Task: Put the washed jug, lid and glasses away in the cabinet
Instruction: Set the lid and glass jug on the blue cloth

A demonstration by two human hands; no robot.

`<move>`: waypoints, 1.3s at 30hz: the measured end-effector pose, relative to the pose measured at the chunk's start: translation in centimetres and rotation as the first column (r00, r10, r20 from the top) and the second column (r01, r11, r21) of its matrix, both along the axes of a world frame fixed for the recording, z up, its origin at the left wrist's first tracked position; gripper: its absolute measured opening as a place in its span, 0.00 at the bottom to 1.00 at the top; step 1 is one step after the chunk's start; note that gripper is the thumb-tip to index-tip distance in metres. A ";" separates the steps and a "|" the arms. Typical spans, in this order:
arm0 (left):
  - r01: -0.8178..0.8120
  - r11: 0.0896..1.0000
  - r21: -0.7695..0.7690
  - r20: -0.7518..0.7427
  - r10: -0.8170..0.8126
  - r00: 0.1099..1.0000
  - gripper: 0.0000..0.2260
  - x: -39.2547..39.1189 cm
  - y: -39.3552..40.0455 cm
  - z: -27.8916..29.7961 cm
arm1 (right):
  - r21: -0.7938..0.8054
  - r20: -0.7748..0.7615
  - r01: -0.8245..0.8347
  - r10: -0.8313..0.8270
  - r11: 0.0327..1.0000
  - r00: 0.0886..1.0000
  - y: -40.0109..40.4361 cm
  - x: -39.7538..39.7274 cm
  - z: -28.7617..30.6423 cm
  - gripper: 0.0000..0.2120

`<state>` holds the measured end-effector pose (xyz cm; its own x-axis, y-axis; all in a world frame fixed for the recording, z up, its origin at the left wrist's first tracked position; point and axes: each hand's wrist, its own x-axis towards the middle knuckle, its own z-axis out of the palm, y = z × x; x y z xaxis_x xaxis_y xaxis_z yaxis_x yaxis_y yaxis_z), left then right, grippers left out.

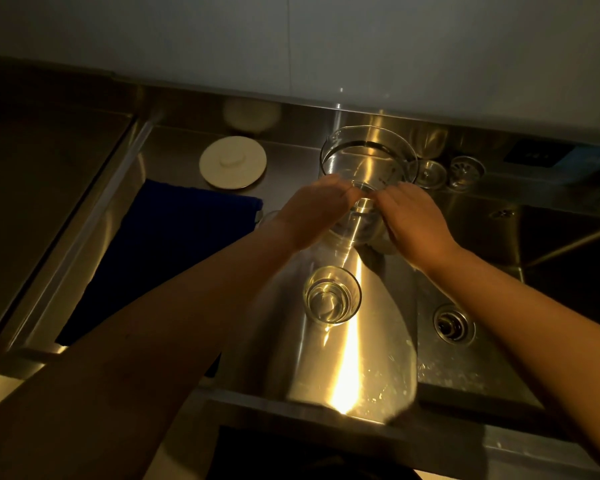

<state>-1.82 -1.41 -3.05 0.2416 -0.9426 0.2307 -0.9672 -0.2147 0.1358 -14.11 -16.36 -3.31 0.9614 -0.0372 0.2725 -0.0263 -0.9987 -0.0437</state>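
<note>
Two hands meet over a steel surface (pixel 343 358) in dim, warm light; our left hand (pixel 312 213) and our right hand (pixel 413 223) close in from either side on a clear glass (pixel 355 220) that stands between them, and the fingers of both curl against its rim and wall, so that we grasp it from both sides. Just behind this glass stands the glass jug (pixel 368 157), upright, with its spout turned toward the back wall; the fingertips lie close to its near wall, though we cannot tell whether they touch it. Nearer to us a second glass (pixel 331 294) stands upright on the bare surface, apart from the hands. The round white lid (pixel 232 162) lies flat to the left of the jug, near the back edge; a dark blue cloth (pixel 174 244) lies in front of the lid, partly under our left forearm. Right of the jug sit two small round strainer pieces (pixel 430 173), side by side; lower on the right a sink drain (pixel 452 323) shows in the basin.
</note>
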 end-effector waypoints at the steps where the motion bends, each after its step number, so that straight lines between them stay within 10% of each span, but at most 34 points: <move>1: -0.003 1.000 -0.001 0.006 0.003 1.000 0.14 -0.1 0.0 0.1 | 0.013 0.007 0.006 -0.007 1.000 1.000 0.0 0.0 0.0 0.18; 23: 0.039 0.976 -0.215 0.219 0.009 0.976 0.09 0.8 3.2 5.1 | -0.078 0.149 -0.025 0.036 0.997 0.988 2.7 1.1 5.6 0.22; 39: 0.038 0.978 -0.206 0.156 -0.005 0.988 0.15 6.7 21.7 9.0 | -0.144 0.280 -0.042 0.082 0.989 0.956 20.5 7.3 8.0 0.19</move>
